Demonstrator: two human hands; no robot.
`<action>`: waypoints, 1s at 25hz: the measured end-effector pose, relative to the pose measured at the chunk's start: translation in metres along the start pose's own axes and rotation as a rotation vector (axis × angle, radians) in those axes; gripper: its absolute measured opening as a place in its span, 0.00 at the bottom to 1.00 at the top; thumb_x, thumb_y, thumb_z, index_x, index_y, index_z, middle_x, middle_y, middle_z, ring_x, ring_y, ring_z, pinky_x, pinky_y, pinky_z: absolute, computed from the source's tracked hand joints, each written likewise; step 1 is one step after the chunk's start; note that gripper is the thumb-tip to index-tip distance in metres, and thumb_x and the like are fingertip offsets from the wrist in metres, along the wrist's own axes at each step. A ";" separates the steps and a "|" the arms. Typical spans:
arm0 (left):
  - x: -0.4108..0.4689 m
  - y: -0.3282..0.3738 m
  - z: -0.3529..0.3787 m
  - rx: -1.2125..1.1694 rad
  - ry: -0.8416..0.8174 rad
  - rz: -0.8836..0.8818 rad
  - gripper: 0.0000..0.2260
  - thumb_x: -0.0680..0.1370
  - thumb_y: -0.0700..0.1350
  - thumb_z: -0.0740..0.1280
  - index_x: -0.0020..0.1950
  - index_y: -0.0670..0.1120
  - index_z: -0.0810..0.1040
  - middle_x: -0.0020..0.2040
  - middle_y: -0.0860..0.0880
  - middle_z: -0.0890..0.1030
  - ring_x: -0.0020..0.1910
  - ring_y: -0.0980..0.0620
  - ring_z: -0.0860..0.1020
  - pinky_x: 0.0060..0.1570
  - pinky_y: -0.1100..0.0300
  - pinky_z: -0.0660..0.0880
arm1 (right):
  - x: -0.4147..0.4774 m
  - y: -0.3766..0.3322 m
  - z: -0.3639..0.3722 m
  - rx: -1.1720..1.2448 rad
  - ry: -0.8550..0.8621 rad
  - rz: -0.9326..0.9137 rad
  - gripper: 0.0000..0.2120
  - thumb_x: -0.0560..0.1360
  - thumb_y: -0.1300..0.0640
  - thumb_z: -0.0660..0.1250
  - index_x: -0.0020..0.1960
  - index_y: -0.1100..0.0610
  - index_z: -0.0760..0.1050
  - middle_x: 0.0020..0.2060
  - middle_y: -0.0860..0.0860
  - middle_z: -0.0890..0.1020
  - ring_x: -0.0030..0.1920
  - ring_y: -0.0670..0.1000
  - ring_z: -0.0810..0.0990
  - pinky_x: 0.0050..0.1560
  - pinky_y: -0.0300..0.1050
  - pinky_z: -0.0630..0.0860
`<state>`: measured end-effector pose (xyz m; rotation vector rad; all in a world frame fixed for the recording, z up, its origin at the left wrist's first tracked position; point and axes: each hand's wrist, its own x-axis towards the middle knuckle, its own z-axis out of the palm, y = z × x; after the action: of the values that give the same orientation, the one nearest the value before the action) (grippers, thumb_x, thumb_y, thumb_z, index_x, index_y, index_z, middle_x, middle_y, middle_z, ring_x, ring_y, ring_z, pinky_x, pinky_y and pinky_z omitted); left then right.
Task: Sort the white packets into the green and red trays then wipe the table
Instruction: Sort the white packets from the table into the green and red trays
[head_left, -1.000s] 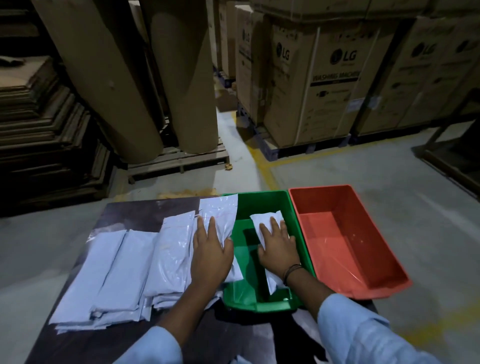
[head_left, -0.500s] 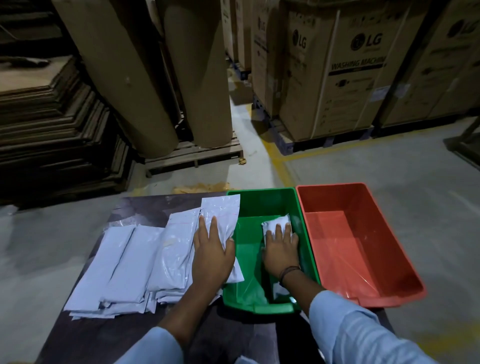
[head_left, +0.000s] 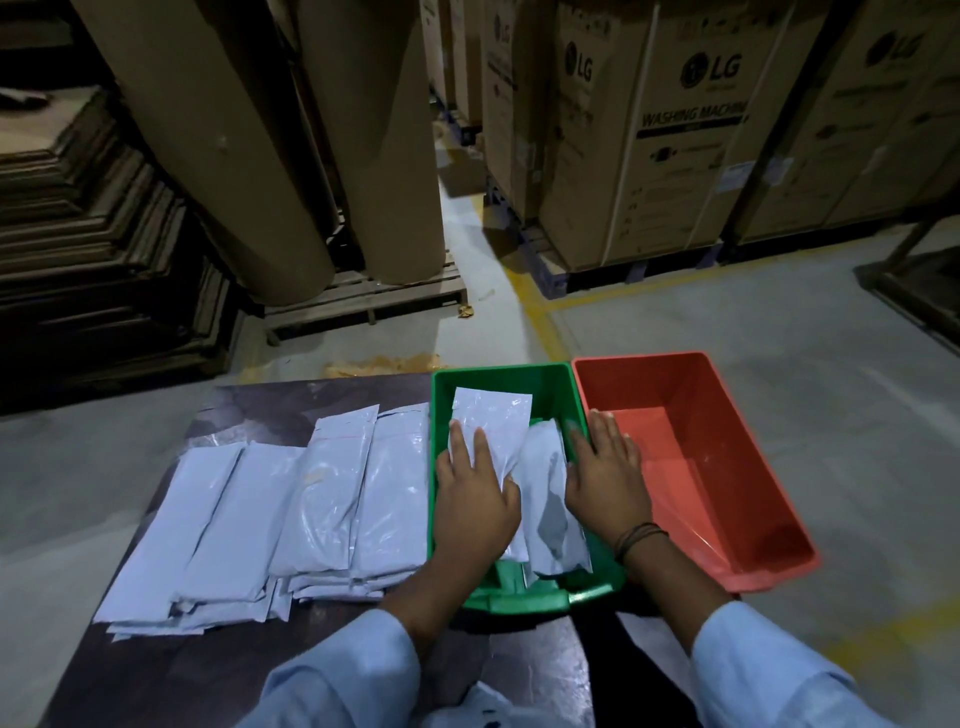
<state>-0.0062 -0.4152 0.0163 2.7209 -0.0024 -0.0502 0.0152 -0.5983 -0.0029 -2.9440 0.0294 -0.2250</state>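
In the lower middle of the frame, your left hand (head_left: 475, 501) lies flat on a long white plastic packet (head_left: 498, 415) inside the green plastic tray (head_left: 498, 370). Its fingers (head_left: 460, 441) are straight and spread along the packet's length and the thumb lies alongside, so you are pressing the packet down, not gripping it. A second white packet (head_left: 548, 499) lies just right of it on the tray floor, the two touching or slightly overlapping along their long edges. Your right hand (head_left: 608, 467) is right of centre, with its fingers (head_left: 602, 426) straight and relaxed over the shared edge where the green tray meets the red plastic tray (head_left: 737, 457). It holds nothing. No packet shows in the red tray. Left of the trays, the remaining white packets (head_left: 322, 488) sit in overlapping rows on the dark table top (head_left: 291, 410), and the nearest row is just beside the green tray's left wall. The step in hand looks like settling a packet into the green tray, and the sorting seems barely begun, with most of the pile untouched and the wiping some way off. For the next move, lift your left palm straight up so the slick film does not drag with it. Then take only the top packet from the nearest row, since these thin sleeves slide on one another and could come up in pairs. No cloth for the wiping is in view.
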 end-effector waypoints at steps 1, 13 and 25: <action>0.003 0.002 0.007 0.033 -0.040 -0.025 0.34 0.80 0.54 0.58 0.82 0.43 0.53 0.83 0.39 0.45 0.76 0.32 0.58 0.73 0.43 0.64 | -0.002 0.003 0.003 0.011 -0.020 -0.008 0.31 0.69 0.57 0.58 0.73 0.56 0.68 0.76 0.62 0.64 0.77 0.63 0.60 0.73 0.63 0.62; 0.008 0.002 0.054 0.283 -0.219 -0.112 0.35 0.83 0.59 0.54 0.82 0.39 0.47 0.81 0.35 0.39 0.81 0.33 0.44 0.78 0.41 0.47 | -0.005 0.005 0.003 0.103 -0.119 0.000 0.33 0.73 0.62 0.58 0.78 0.55 0.59 0.80 0.61 0.51 0.80 0.62 0.48 0.77 0.60 0.54; 0.022 -0.017 0.051 0.159 -0.475 -0.107 0.32 0.84 0.56 0.53 0.83 0.42 0.48 0.83 0.40 0.44 0.81 0.37 0.43 0.79 0.42 0.49 | -0.005 0.002 0.002 0.071 -0.114 -0.005 0.34 0.72 0.63 0.59 0.78 0.55 0.59 0.80 0.62 0.50 0.80 0.63 0.46 0.78 0.60 0.52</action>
<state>0.0142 -0.4208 -0.0381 2.7936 0.0010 -0.7525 0.0104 -0.5992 -0.0061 -2.8811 -0.0016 -0.0573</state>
